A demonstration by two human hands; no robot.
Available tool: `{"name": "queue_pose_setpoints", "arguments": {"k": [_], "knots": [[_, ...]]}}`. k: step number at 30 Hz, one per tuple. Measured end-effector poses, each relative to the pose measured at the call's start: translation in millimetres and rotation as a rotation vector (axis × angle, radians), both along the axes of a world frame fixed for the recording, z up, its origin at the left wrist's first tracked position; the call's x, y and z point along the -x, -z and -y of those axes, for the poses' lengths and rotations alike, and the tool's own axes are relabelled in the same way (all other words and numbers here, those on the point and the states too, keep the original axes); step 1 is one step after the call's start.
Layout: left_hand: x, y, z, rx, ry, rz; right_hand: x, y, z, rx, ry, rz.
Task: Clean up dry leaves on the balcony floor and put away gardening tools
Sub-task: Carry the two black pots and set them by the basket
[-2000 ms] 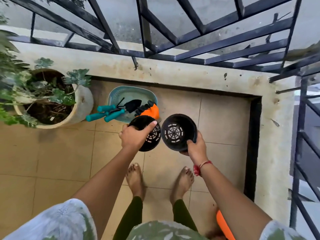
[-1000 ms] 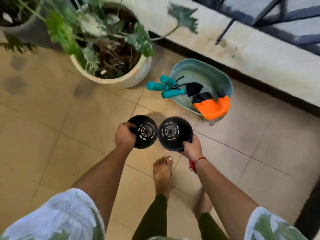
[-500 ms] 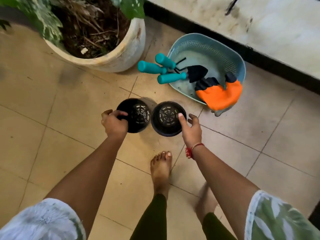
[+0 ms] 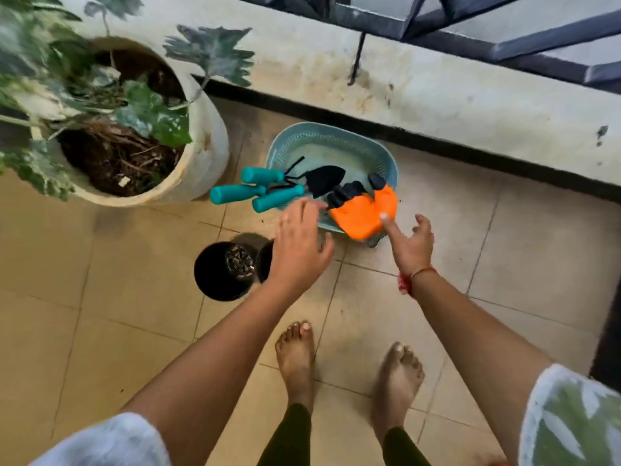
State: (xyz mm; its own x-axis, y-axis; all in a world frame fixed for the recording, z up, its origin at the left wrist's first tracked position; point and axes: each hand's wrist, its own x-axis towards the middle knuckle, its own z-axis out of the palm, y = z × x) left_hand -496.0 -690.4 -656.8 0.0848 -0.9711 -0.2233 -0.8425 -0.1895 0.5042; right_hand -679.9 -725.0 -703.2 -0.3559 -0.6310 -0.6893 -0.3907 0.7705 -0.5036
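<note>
Both hands empty, fingers spread and loose, nothing gripped
Far left: big round planter (image 4: 206, 163), off-white, stained, full of dark soil and dry roots, mottled green leaves over it
On the beige tile floor (image 4: 100, 297): two small round black plastic pots. Left pot (image 4: 215, 277) is upright with its slotted drain base visible. Second pot (image 4: 263, 264) is just beside it, mostly hidden under the left hand
Left hand (image 4: 299, 243): palm down, arm reaching forward, fingertips near the tool handles; blurred, contact unclear
Gardening tools (image 4: 279, 196): three smooth teal grips sticking out over the basket's left rim, black metal heads inside it; trowel blade (image 4: 324, 179) is matte and pointed
Basket (image 4: 336, 136): light teal plastic, oval, perforated wall, on the floor near the parapet base
Orange glove (image 4: 363, 213): black fingertips, draped over the near rim
Right hand (image 4: 411, 245): red thread on the wrist, one finger stretched to the glove's edge, can't tell if touching
</note>
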Motion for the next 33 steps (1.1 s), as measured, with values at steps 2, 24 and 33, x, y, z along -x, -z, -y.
{"name": "queue_pose_setpoints", "arguments": {"k": [2, 24, 33], "knots": [[9, 21, 12, -0.079, 0.013, 0.004, -7, 11, 19, -0.137, 0.091, 0.18], [119, 10, 14, -0.201, 0.144, -0.05, 145, 1, -11, -0.187, 0.121, 0.012], [250, 20, 23, -0.246, 0.344, -0.131, 264, -6, -23, -0.179, 0.319, 0.056]]}}
